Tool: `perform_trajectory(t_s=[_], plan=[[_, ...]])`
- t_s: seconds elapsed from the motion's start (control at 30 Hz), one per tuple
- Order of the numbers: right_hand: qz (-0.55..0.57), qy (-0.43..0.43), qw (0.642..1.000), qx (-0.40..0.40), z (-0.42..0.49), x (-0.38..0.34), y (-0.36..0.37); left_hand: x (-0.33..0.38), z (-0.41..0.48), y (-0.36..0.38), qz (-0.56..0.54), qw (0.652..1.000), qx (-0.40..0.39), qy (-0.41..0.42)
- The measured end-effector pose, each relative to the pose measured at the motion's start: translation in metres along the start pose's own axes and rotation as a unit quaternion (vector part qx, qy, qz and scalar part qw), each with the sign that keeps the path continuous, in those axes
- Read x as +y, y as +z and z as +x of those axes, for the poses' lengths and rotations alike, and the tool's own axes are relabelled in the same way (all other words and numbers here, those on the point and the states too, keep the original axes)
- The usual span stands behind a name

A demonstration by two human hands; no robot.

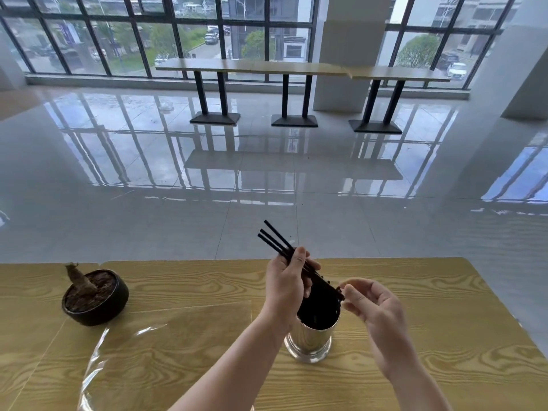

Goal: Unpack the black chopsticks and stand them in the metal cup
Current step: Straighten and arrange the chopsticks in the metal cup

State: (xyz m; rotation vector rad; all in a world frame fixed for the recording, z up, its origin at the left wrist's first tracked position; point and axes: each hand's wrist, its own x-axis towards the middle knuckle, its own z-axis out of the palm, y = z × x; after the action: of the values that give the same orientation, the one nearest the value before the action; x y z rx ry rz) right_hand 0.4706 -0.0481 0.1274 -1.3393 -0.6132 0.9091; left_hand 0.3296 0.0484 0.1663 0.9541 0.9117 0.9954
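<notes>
Several black chopsticks [274, 238] slant up and to the left above the metal cup [310, 341], which stands on the wooden table [415, 307]. My left hand [286, 281] grips the bundle near its middle. The bundle's lower ends reach the cup's mouth, where a dark mass of chopsticks shows. My right hand [369, 307] is just right of the cup's rim, its fingers loosely curled, with thumb and forefinger at the lower end of the bundle. Whether they pinch it I cannot tell.
A clear plastic wrapper [166, 345] lies flat on the table left of the cup. A dark round pot with a dried stump [95, 296] stands at the far left. Beyond the table's far edge is glossy tiled floor, with long counter tables [296, 69] by the windows.
</notes>
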Motion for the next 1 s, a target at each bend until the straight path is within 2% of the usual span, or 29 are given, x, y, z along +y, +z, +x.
perform_trajectory(t_s=[0.13,0.33,0.53,0.67,0.8,0.9,1.0], plan=[[-0.147,-0.087,0.985,-0.007,0.008,-0.031,0.009,0.001,-0.002,-0.005,0.067,0.995,-0.058,0.04],[-0.285,-0.186,0.931,-0.133,0.029,-0.075,0.05,-0.001,-0.004,-0.003,0.13,0.974,-0.175,0.054],[-0.32,-0.18,0.911,-0.189,0.034,-0.093,0.061,0.001,-0.002,-0.011,0.239,0.941,-0.219,0.094],[-0.374,-0.193,0.891,-0.173,0.031,-0.095,0.057,0.002,0.0,-0.014,0.323,0.91,-0.224,0.133],[-0.382,-0.232,0.884,-0.137,0.028,-0.103,0.05,0.005,0.003,-0.005,0.365,0.896,-0.196,0.159],[-0.371,-0.266,0.887,-0.072,0.03,-0.11,0.039,0.011,0.004,-0.005,0.31,0.925,-0.16,0.151],[-0.33,-0.256,0.909,0.002,0.035,-0.11,0.019,0.006,0.007,-0.028,0.266,0.948,-0.074,0.157]])
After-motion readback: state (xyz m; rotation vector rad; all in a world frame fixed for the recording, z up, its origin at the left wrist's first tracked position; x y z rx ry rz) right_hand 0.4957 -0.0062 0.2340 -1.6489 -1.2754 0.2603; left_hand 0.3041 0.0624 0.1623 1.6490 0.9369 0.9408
